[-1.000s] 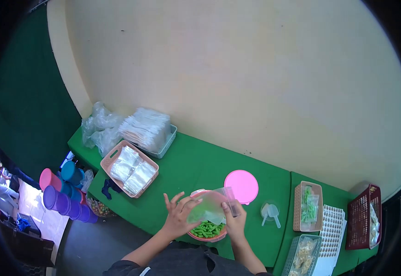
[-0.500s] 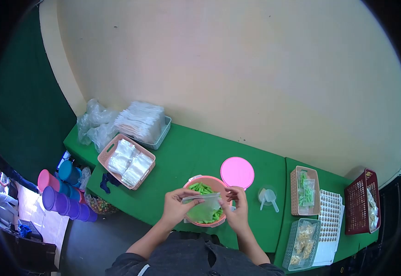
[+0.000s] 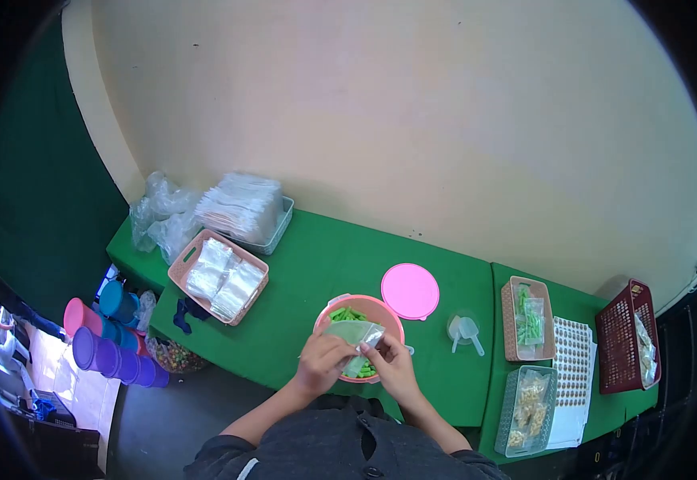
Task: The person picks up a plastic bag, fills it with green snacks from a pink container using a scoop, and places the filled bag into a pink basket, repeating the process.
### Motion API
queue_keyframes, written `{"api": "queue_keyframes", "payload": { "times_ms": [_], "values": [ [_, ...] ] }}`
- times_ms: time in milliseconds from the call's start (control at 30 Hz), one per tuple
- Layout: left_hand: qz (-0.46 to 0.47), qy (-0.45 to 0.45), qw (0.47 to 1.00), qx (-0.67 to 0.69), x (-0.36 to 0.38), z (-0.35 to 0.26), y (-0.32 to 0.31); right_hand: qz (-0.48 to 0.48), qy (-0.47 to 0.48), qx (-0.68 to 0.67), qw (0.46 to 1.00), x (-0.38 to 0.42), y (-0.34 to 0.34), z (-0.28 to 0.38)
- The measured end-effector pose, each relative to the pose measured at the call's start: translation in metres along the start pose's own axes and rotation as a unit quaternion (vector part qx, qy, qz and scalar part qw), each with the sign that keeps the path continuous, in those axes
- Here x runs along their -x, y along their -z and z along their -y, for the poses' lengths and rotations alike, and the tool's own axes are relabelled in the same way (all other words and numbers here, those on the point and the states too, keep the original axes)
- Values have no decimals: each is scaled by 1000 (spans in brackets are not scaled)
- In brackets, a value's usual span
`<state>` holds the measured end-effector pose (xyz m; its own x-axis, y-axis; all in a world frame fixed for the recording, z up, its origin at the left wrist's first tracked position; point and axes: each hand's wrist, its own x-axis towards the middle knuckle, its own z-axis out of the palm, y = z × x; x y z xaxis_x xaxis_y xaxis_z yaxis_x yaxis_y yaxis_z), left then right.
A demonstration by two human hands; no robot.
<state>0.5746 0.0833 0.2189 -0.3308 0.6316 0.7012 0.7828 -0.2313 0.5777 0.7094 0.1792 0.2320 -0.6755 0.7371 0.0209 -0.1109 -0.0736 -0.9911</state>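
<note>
A small clear plastic bag is pinched between both my hands, over a round pink tub of green stick-like pieces. My left hand grips the bag's near left side with bent fingers. On the other side, my right hand has thumb and fingers closed on the bag's right edge. Green shows through the film. The two hands nearly meet in front of the tub and hide part of its near contents. Behind the tub, to the right, lies a pink round lid.
White scoops rest in a clear container right of the tub. Further right are baskets of filled bags, a sheet of round stickers and a maroon basket. At left, a pink basket holds clear bags.
My hands have drawn together and turned the bag; its edge, earlier stretched between them, now tilts to the right. The left hand's fingers have curled in over the bag.
</note>
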Motion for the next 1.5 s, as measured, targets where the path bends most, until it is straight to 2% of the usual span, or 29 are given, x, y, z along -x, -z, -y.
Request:
{"api": "queue_keyframes", "payload": {
  "times_ms": [67,100,167,200,267,400,467,700,767,900,967,1000,1067,1100,1200,1300,1333,1400,1433,1467,1500],
  "values": [
    [60,-30,996,-62,0,-1,-1,16,21,-19,999,-1,6,-1],
    [60,-30,996,-61,-2,-4,-2,15,21,-18,999,-1,10,2],
    [42,-46,992,-106,-7,-13,-5,52,93,176,979,-1,14,15],
    [43,-45,993,-104,-5,-11,-7,51,92,177,979,3,11,22],
    [94,-99,990,36,-1,-4,-13,77,-22,126,989,8,5,32],
    [99,-108,981,127,4,3,-18,62,-28,123,990,11,10,11],
    [80,-85,982,150,11,7,-19,74,13,187,979,11,9,14],
    [68,-111,990,55,3,7,-10,53,35,195,979,10,9,16],
    [59,-72,990,105,4,9,-11,55,54,167,983,7,13,2],
    [38,-50,990,129,8,19,-14,55,95,135,985,2,13,-1],
    [42,-52,993,92,12,23,-15,63,74,248,964,5,13,12],
    [43,-51,993,93,9,19,-13,62,73,247,964,6,9,19],
    [101,-89,991,-1,6,7,-9,115,-35,205,971,9,1,29],
    [103,-88,991,0,7,6,-10,151,-56,219,962,8,4,21],
    [120,-97,988,-2,8,7,-14,138,-49,289,946,8,3,23],
    [172,-80,981,52,11,8,-12,166,-51,272,947,9,4,21],
    [161,-78,982,57,12,10,-12,165,-52,271,947,9,4,19],
    [151,-74,984,62,17,17,-13,90,-65,183,977,11,1,16],
    [111,-93,989,31,22,22,-14,90,-66,183,977,11,-2,17],
    [70,-112,991,-2,23,22,-14,70,-37,199,977,12,-5,20],
    [70,-111,991,-3,23,20,-15,50,-8,215,975,13,-6,22]
  ]
}}
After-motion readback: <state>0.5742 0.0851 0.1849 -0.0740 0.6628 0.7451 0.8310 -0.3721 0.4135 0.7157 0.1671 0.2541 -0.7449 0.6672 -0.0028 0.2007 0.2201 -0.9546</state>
